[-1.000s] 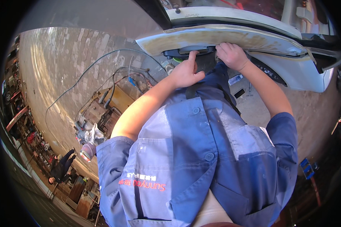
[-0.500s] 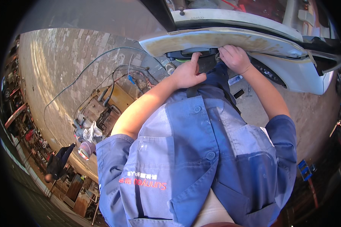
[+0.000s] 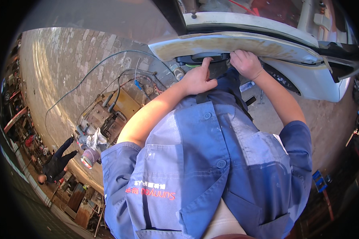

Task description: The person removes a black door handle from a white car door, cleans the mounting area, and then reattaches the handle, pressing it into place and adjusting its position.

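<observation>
A car door panel (image 3: 267,44), pale with tan sanded patches, curves across the top of the view. Along its lower edge runs a black door handle (image 3: 184,59). My left hand (image 3: 198,79) reaches up to this handle, index finger stretched against it and thumb held apart. The other fingers of that hand are mostly hidden. At the handle's right end, my right hand (image 3: 246,64) is closed with bent fingers against the panel's lower edge. Whatever lies between its fingertips is hidden.
A yellowish machine (image 3: 123,104) with hoses stands on the paving to the left, near a bucket (image 3: 90,156). A dark phone-like object (image 3: 250,100) lies below the door. Another person (image 3: 54,167) is far left. A blue object (image 3: 320,180) sits at right.
Both hands keep nearly the same place at the handle. The view has shifted slightly. At far left the other person has moved, with legs now apart.
</observation>
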